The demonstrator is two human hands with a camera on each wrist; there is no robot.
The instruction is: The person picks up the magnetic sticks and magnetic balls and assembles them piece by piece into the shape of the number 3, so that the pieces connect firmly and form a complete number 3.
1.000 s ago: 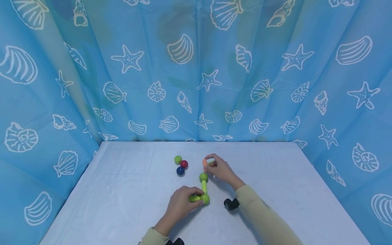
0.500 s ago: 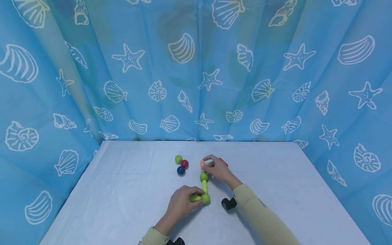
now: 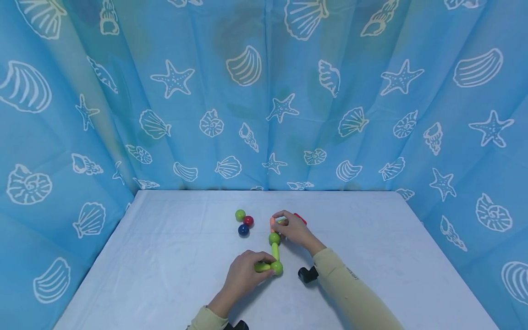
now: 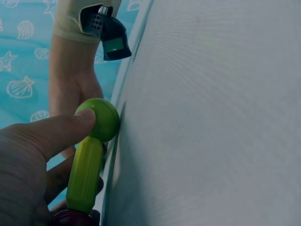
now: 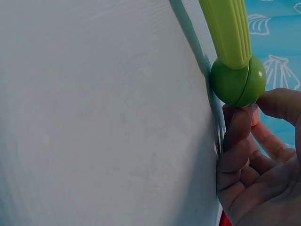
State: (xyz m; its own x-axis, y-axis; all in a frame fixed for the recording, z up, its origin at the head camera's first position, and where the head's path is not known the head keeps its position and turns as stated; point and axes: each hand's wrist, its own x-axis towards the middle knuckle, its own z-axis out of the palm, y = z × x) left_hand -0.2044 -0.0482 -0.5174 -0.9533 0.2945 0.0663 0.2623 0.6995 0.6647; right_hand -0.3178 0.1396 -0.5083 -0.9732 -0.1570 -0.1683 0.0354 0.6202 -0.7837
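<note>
Curtain (image 3: 264, 91) — blue, shell-printed. Table (image 3: 165, 284) — white, beneath all pieces. Left hand (image 3: 246, 271): gripping near green ball (image 3: 277, 268) and side rod (image 3: 262, 267). Right hand (image 3: 294, 228): pinching orange rod (image 3: 272, 224) at far green ball (image 3: 274, 238). Connecting rod (image 3: 275, 251): between both. Separate balls, 3: lime ball (image 3: 240, 214), red ball (image 3: 248, 221), navy ball (image 3: 244, 230), clustered.

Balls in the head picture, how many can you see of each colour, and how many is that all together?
Green balls: 3
Red ball: 1
Blue ball: 1
Total balls seen: 5
</note>
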